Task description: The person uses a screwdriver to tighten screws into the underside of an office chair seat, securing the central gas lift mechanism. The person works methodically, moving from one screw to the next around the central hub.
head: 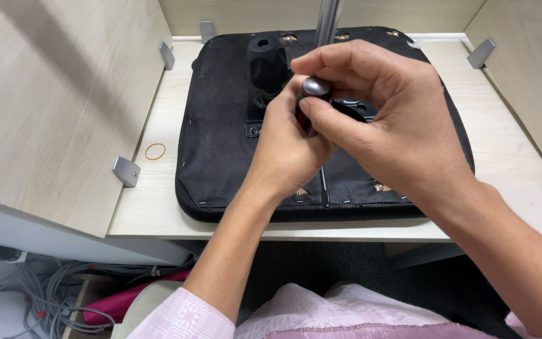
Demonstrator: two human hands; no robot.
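Workbench [158, 207] of pale wood, walled on three sides by light panels, grey metal brackets [125, 171] fixing walls to the top. Black fabric-covered chair seat base [221, 138] lies flat, underside up, filling most of the bench centre; staples along its near edge. Black plastic mechanism [267, 63] stands on the seat's far half, with a mounting plate under it and a chrome column [327, 22] rising behind, running out of the top of the view.

Right hand [390, 125] comes in from the right, fingers curled narrow, thumb and forefinger pinching the rounded grey cap of a screwdriver [315, 88]. Left hand [290, 150] comes in from below, wrapped shut around the handle just beneath that cap; handle mostly hidden, a bit of dark red showing between the fingers. Both hands touching each other over the seat centre. Thin dark shaft [324, 185] comes out below the left hand and reaches down toward the seat's near edge; cannot tell whether its tip touches the fabric.

Pink patterned sleeves at the bottom of the view. Grey cables [51, 295] under the bench at lower left. Small orange rubber band [155, 151] lies on the bench left of the seat, apart from it.
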